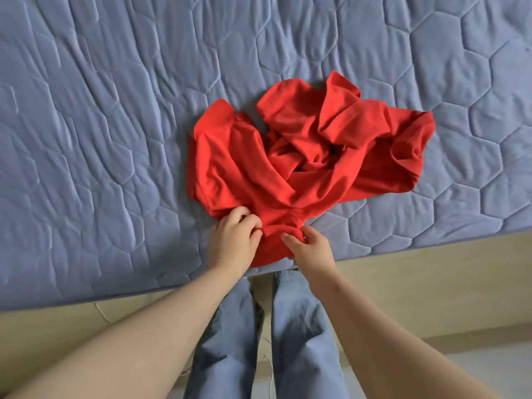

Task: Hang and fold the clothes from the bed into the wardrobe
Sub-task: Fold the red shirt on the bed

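Note:
A crumpled red shirt (pixel 302 156) lies bunched on the blue-grey quilted bed (pixel 100 139), close to the bed's near edge. Its near hem hangs slightly over that edge. My left hand (pixel 234 237) pinches the shirt's near edge on the left, fingers curled into the cloth. My right hand (pixel 311 249) grips the same edge a little to the right, thumb and fingers closed on a fold. The two hands are about a hand's width apart. The rest of the shirt is twisted in folds, so its shape is hard to read.
The bed's light wooden frame (pixel 417 272) runs along the near edge. My legs in blue jeans (pixel 288 341) stand against it. A thin white cable (pixel 269 367) lies on the floor between my legs. No wardrobe is in view.

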